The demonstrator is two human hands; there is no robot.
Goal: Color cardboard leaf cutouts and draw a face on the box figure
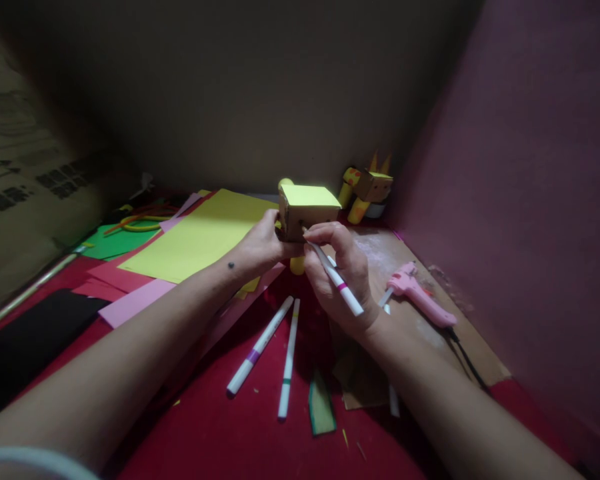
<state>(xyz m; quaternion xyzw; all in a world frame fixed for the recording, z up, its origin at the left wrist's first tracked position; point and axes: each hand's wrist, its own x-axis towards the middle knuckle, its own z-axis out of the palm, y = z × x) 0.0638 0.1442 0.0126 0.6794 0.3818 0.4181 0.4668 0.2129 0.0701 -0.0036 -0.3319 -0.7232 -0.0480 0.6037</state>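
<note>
A small cardboard box figure [313, 215] with a yellow top is held up in the middle. Its left side is gripped by my left hand [265, 240], whose fingers are partly hidden behind it. Yellow rolled parts show behind and below the box. My right hand [343, 273] pinches a white marker [336, 279] with a magenta band, its tip at the box's front face near a dark dot. Below the hands, a white marker with a purple band [260, 347] and one with a green band [289, 360] lie on the red cloth [205, 427].
Yellow paper [205, 233] lies over pink and red sheets at left, near green paper [115, 241]. A pink glue gun [423, 293] rests on a cardboard sheet [480, 347] at right. Another box-headed figure [375, 187] stands at the back. A dark wall [290, 87] rises behind.
</note>
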